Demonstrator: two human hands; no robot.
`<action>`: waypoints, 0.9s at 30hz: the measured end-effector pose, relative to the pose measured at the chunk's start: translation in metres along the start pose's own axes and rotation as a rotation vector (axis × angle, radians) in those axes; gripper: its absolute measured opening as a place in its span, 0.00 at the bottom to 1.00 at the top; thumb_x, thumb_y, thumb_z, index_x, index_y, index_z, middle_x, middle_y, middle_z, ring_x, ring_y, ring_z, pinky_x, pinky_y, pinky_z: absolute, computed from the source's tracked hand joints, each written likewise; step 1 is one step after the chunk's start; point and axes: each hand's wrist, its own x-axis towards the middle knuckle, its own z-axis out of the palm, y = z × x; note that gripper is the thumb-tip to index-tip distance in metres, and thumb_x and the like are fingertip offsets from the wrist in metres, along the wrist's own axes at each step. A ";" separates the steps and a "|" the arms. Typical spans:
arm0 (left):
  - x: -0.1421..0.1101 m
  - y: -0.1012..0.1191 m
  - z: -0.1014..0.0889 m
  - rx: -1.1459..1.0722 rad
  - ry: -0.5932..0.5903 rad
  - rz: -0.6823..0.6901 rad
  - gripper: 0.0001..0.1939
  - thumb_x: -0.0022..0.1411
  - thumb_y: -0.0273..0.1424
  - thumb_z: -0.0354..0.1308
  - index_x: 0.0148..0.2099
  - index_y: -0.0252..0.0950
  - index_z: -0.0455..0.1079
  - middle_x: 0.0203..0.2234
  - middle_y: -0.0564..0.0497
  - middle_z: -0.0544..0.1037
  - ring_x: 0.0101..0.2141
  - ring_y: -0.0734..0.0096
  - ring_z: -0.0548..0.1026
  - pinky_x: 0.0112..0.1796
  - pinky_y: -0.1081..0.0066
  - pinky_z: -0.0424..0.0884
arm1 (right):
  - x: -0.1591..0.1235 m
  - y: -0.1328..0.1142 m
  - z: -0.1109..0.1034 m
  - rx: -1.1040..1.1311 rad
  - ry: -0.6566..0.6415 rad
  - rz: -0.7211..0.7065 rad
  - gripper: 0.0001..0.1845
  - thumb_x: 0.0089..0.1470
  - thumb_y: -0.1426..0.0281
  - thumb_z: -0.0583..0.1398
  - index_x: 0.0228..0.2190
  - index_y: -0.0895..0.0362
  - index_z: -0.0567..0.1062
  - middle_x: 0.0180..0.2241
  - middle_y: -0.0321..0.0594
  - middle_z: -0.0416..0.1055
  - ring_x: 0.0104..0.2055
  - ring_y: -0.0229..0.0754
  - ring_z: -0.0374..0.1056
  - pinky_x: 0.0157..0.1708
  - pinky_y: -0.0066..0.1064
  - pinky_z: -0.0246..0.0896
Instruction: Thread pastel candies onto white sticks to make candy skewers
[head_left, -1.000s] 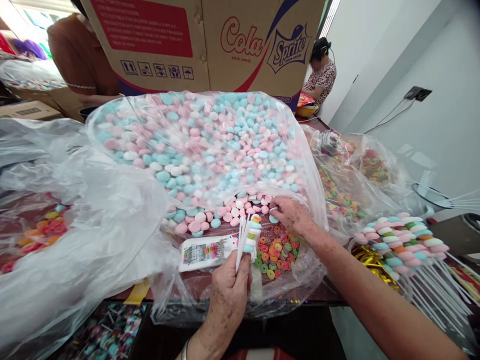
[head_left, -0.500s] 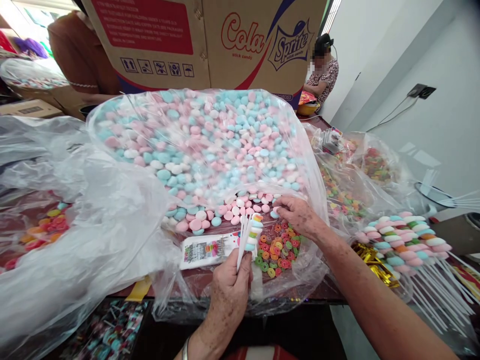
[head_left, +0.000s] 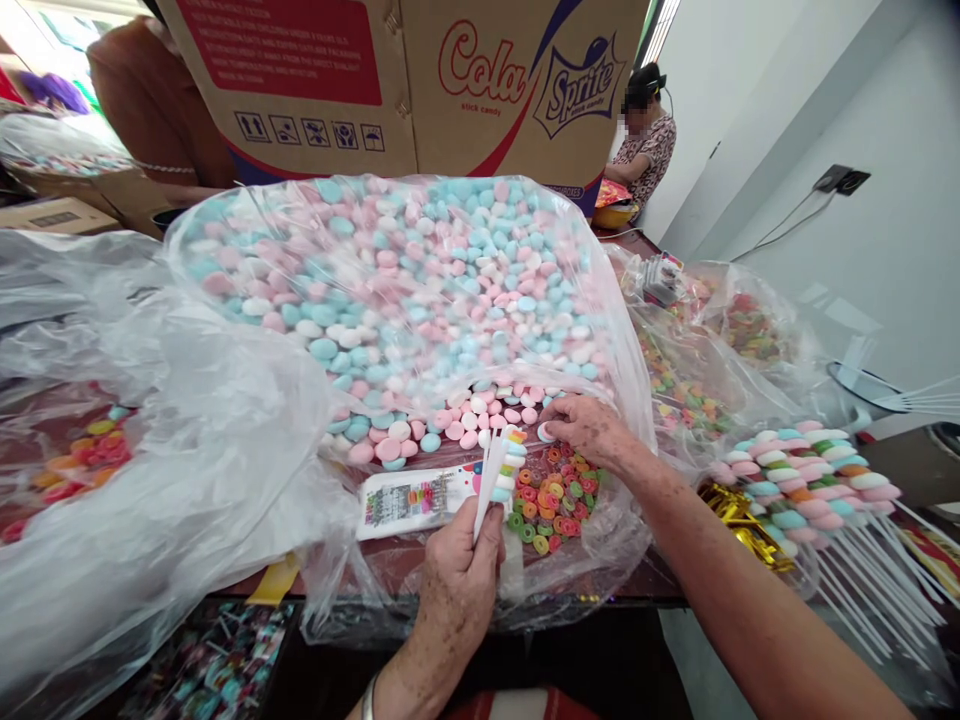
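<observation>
My left hand (head_left: 459, 575) is closed around a bunch of white sticks (head_left: 491, 478); one of them carries a stack of pastel candy rings. My right hand (head_left: 586, 428) reaches into the mouth of a big clear bag (head_left: 390, 290) of pink, blue and white candy discs, its fingertips pinched on a white disc (head_left: 545, 433). Just below that hand lies a small heap of bright gummy rings (head_left: 551, 497). A white printed packet (head_left: 409, 498) lies flat left of the sticks.
A Cola/Sprite cardboard box (head_left: 405, 80) stands behind the bag. Finished candy sticks (head_left: 806, 480) are piled at right beside gold foil (head_left: 739, 520). Crumpled clear plastic (head_left: 150, 450) covers the left. Two other people sit at the back, one on the left (head_left: 157, 100) and one on the right (head_left: 646, 140).
My right hand has shifted slightly left and closed its fingertips on a white disc at the bag's mouth. The left hand and sticks have barely moved.
</observation>
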 end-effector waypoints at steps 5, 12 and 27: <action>0.000 -0.001 0.001 -0.005 0.000 -0.009 0.18 0.66 0.42 0.47 0.31 0.36 0.67 0.14 0.59 0.62 0.17 0.74 0.61 0.22 0.75 0.57 | 0.002 -0.003 -0.001 -0.071 -0.039 0.008 0.10 0.46 0.70 0.59 0.31 0.56 0.80 0.29 0.40 0.74 0.32 0.42 0.65 0.30 0.29 0.50; 0.002 0.004 0.000 0.015 -0.015 0.005 0.18 0.65 0.41 0.47 0.27 0.37 0.65 0.14 0.58 0.63 0.18 0.72 0.64 0.23 0.74 0.58 | -0.005 0.000 0.010 0.021 -0.001 0.011 0.06 0.46 0.69 0.60 0.29 0.57 0.75 0.27 0.37 0.72 0.30 0.40 0.66 0.27 0.27 0.52; 0.003 0.007 -0.001 0.145 -0.081 0.073 0.18 0.66 0.39 0.43 0.32 0.35 0.68 0.16 0.56 0.64 0.20 0.71 0.63 0.25 0.72 0.56 | -0.025 -0.005 0.018 1.294 -0.113 0.025 0.17 0.39 0.64 0.72 0.34 0.55 0.80 0.33 0.36 0.76 0.31 0.36 0.70 0.32 0.29 0.65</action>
